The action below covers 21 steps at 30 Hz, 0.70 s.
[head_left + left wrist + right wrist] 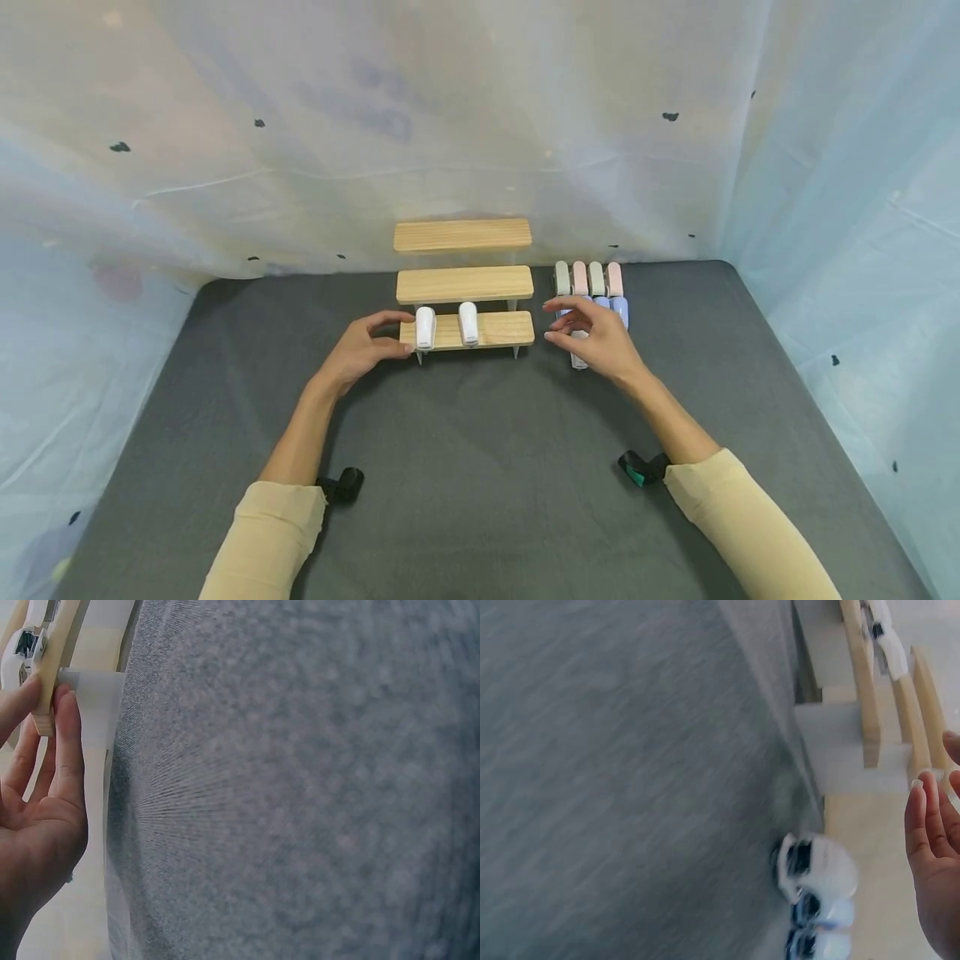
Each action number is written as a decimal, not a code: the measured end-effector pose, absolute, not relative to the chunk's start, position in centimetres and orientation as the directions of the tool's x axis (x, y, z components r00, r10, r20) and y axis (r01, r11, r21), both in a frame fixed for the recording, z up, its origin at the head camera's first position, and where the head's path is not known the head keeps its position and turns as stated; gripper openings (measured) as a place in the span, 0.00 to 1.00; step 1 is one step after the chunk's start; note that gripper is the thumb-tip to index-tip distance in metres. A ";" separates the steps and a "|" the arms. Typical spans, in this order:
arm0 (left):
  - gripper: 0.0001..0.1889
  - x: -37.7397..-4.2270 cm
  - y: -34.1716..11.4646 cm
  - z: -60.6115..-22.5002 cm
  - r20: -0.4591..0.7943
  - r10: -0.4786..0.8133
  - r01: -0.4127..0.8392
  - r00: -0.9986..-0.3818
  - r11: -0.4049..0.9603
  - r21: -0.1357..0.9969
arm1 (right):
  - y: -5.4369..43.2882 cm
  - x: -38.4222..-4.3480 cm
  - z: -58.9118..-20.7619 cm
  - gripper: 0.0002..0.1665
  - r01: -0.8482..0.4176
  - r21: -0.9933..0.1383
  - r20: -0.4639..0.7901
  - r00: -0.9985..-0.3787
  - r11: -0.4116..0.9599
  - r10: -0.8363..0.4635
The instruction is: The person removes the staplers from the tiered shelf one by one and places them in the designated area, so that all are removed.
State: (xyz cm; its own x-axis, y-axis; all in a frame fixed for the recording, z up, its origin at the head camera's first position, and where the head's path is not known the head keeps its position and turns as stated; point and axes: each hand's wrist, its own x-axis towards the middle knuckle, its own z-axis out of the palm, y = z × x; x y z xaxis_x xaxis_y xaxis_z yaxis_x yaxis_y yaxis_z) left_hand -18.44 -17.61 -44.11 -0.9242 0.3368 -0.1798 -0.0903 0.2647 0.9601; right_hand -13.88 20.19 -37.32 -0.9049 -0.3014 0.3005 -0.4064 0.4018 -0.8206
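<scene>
My left hand (pixel 362 350) grips the left end of the lowest wooden step (pixel 501 330) of a three-tier display stand. In the left wrist view the thumb lies on the board's upper face and the fingers (pixel 69 754) underneath. Two small white staplers stand on this step, one at its left end (pixel 425 327) and another (pixel 468 322) near the middle. My right hand (pixel 597 340) hovers right of the stand with fingers loosely curved and nothing between them. Partly hidden below it is another white stapler (pixel 578 362), also seen in the right wrist view (pixel 826 866).
Behind the right hand, several pink (pixel 615 279) and pale green (pixel 562 277) staplers form a row, with blue ones (pixel 620 310) in front. The middle (pixel 465 285) and top (pixel 462 236) steps rise toward the curtain (pixel 465 108) at the back. Grey cloth (pixel 480 467) covers the table.
</scene>
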 end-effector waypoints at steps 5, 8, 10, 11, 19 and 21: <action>0.31 -18.5 -17.6 -43.8 -0.179 0.337 -0.083 -0.924 0.280 0.956 | 18.6 -14.3 -36.8 0.24 -0.438 -0.810 0.314 -0.886 0.391 -0.341; 0.31 -18.4 -17.6 -43.8 -0.180 0.335 -0.085 -0.925 0.281 0.956 | 17.9 -14.6 -36.7 0.23 -0.456 -0.809 0.326 -0.873 0.371 -0.362; 0.31 -18.4 -17.6 -43.9 -0.180 0.335 -0.084 -0.925 0.282 0.956 | 17.5 -14.7 -36.7 0.23 -0.466 -0.808 0.333 -0.866 0.360 -0.374; 0.32 -18.4 -17.5 -43.9 -0.180 0.335 -0.084 -0.925 0.282 0.956 | 17.3 -14.8 -36.7 0.23 -0.471 -0.807 0.335 -0.862 0.357 -0.380; 0.32 -18.3 -17.5 -43.9 -0.186 0.331 -0.093 -0.925 0.276 0.957 | 16.4 -15.8 -38.3 0.25 -0.462 -0.828 0.328 -0.859 0.318 -0.393; 0.32 -18.3 -17.5 -43.9 -0.186 0.328 -0.095 -0.926 0.275 0.957 | 16.3 -16.3 -39.2 0.26 -0.460 -0.830 0.326 -0.859 0.317 -0.394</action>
State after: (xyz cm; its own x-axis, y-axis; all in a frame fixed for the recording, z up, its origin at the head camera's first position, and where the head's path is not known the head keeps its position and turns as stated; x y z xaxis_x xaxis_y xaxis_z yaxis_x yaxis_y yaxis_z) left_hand -18.30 -17.50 -43.95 -0.9262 0.3278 -0.1862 -0.0950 0.2750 0.9567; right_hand -16.30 16.28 -39.23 -0.8594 -0.3939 0.3259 -0.4598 0.3167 -0.8296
